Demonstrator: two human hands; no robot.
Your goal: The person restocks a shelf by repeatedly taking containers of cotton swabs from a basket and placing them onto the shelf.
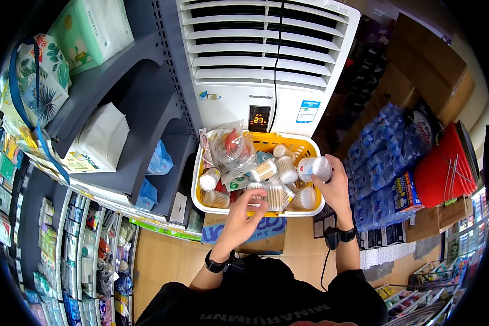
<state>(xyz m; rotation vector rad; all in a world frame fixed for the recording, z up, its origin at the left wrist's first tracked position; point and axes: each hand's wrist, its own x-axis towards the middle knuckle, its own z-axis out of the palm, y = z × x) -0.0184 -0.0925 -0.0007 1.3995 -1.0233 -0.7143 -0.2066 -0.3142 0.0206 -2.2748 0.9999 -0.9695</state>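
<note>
A yellow and white plastic basket (311, 142) holds several clear round tubs of cotton swabs, some lying on their sides. My right hand (334, 187), at the basket's right side, is closed around a tub of cotton swabs (309, 168) with a white label, tilted sideways. At the front of the basket, my left hand (245, 214) has thumb and fingers closed about another clear tub (255, 200), partly hidden by the fingers. Between the hands stands a tub packed with swabs (275, 196). Crumpled clear plastic packaging (231, 149) with something red inside covers the basket's back left.
Behind the basket rises a white air conditioner (266, 92) with a cable down its front. Grey shelving (146, 98) with tissue packs is on the left. Shrink-wrapped blue bottles (377, 157), a red container (443, 168) and cardboard boxes stand on the right.
</note>
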